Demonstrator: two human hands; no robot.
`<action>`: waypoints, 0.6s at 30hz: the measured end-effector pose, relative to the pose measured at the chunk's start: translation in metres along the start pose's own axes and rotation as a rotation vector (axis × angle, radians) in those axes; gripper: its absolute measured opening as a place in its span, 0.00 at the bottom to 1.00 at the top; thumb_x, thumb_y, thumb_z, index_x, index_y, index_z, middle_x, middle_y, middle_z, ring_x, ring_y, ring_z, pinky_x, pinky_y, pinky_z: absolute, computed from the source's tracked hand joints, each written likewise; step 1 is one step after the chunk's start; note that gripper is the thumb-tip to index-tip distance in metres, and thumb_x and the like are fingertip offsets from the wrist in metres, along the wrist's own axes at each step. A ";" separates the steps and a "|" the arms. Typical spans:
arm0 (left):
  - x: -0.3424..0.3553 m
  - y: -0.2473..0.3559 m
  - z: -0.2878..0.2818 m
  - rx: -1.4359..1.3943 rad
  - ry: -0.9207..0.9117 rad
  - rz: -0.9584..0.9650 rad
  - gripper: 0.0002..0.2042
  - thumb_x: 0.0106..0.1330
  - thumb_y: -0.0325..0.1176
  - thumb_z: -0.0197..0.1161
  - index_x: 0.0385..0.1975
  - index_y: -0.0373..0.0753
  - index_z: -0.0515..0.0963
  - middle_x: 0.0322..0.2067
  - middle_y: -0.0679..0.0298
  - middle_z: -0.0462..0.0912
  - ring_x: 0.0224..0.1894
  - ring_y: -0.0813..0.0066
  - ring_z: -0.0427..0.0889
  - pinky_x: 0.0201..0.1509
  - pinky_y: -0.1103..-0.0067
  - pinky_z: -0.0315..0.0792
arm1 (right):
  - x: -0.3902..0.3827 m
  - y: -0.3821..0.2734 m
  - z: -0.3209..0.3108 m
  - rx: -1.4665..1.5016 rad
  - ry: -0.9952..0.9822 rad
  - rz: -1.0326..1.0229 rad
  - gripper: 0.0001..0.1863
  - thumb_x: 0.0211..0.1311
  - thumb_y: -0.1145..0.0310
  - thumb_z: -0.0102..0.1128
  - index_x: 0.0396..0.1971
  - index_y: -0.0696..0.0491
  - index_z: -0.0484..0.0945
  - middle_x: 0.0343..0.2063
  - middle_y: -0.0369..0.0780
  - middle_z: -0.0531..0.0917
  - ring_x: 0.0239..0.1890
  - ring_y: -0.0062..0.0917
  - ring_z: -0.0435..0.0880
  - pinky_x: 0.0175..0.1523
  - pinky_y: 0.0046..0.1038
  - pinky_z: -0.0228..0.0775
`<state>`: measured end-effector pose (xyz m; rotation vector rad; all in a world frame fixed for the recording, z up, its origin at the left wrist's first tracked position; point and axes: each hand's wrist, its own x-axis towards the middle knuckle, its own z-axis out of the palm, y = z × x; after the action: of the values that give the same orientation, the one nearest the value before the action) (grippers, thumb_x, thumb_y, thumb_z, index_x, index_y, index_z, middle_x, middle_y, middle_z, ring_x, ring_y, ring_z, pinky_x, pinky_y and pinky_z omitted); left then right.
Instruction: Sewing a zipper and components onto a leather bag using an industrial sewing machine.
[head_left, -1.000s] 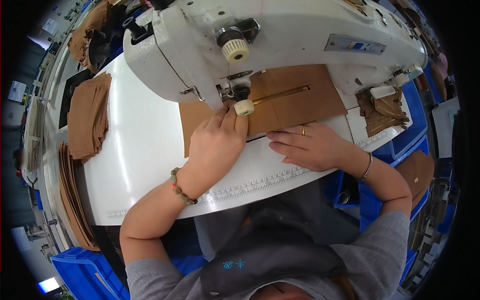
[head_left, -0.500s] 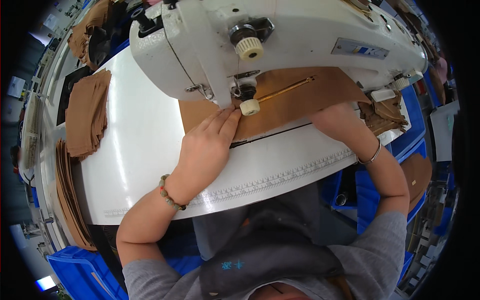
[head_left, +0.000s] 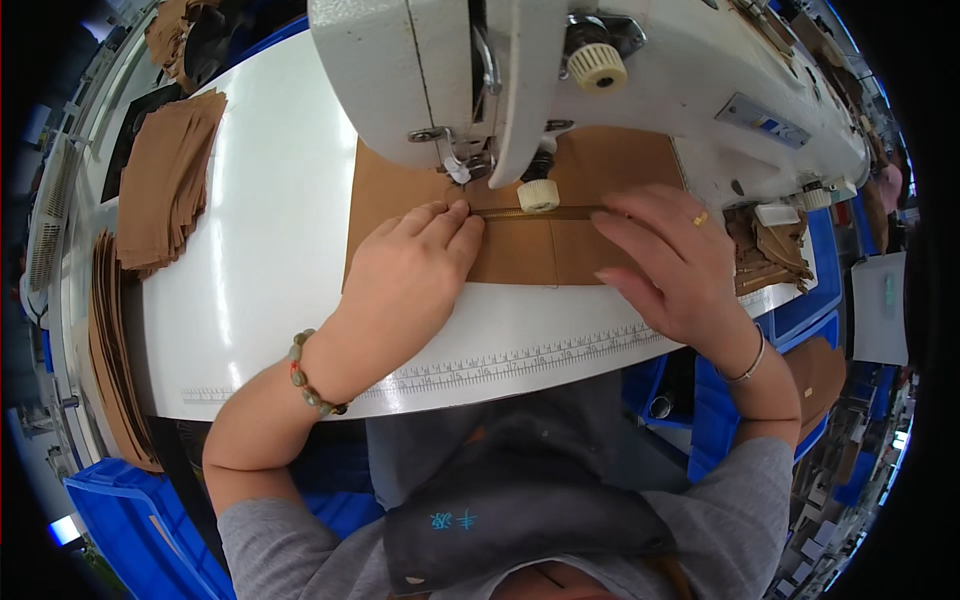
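the brown fabric panel point(head_left: 520, 250) lies flat on the white sewing table point(head_left: 270, 250), its far edge tucked under the head of the white sewing machine point(head_left: 620, 80). a brass-coloured zipper point(head_left: 545, 212) runs across it left to right, straight beneath the needle area and a small cream knob point(head_left: 538, 195), so the seam line sits where the machine can reach it.

the left hand point(head_left: 405, 275) lies palm down on the panel's near left part, fingers together and stretched forward, the tips pressed against the zipper's left end just short of the presser foot point(head_left: 470, 170); it seems to pin the cloth flat and keep the zipper lined up. the right hand point(head_left: 670, 260) rests on the panel's right part, fingers loosely spread and flat, the fingertips touching the zipper's right stretch, probably holding it taut and straight. neither hand pinches anything; both press down.

just nearer the person than both hands, a printed ruler strip point(head_left: 520, 360) runs along the table's front edge. well out to the left of the left hand sits a stack of cut brown pieces point(head_left: 165, 180), with more brown pieces point(head_left: 115, 350) standing on edge off the table's side. beyond the right hand, under the machine's right end, lies a small heap of brown scraps point(head_left: 765, 250). blue bins point(head_left: 130, 520) sit below.
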<state>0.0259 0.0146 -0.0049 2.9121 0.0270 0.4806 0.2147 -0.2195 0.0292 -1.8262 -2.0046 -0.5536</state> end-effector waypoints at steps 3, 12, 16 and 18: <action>-0.010 -0.001 0.007 0.189 0.014 0.064 0.25 0.54 0.20 0.63 0.56 0.35 0.82 0.57 0.58 0.85 0.61 0.60 0.82 0.62 0.69 0.77 | -0.003 0.003 0.034 -0.032 -0.254 0.191 0.37 0.60 0.47 0.70 0.64 0.52 0.75 0.65 0.45 0.77 0.66 0.41 0.76 0.67 0.48 0.70; -0.020 -0.010 -0.009 0.279 0.035 0.047 0.22 0.60 0.26 0.63 0.56 0.37 0.82 0.62 0.61 0.82 0.67 0.59 0.77 0.68 0.64 0.72 | 0.023 0.009 0.047 0.027 -0.457 0.113 0.39 0.61 0.51 0.68 0.68 0.57 0.70 0.70 0.49 0.70 0.75 0.43 0.64 0.76 0.53 0.56; -0.021 -0.009 -0.018 0.355 0.133 0.071 0.19 0.59 0.29 0.65 0.52 0.39 0.84 0.59 0.63 0.83 0.65 0.61 0.79 0.66 0.64 0.73 | 0.042 -0.012 0.075 0.081 -0.324 0.039 0.42 0.46 0.68 0.73 0.67 0.58 0.72 0.65 0.46 0.78 0.62 0.42 0.81 0.63 0.37 0.75; -0.025 -0.011 -0.021 0.354 0.184 0.090 0.17 0.59 0.30 0.67 0.49 0.39 0.85 0.57 0.63 0.85 0.61 0.62 0.81 0.63 0.64 0.75 | 0.043 -0.013 0.080 0.000 -0.425 0.132 0.27 0.51 0.71 0.67 0.54 0.60 0.80 0.47 0.47 0.82 0.57 0.44 0.83 0.59 0.39 0.77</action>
<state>-0.0042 0.0280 0.0047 3.2103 0.0072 0.8354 0.1975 -0.1419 -0.0172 -2.2022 -2.1113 -0.1307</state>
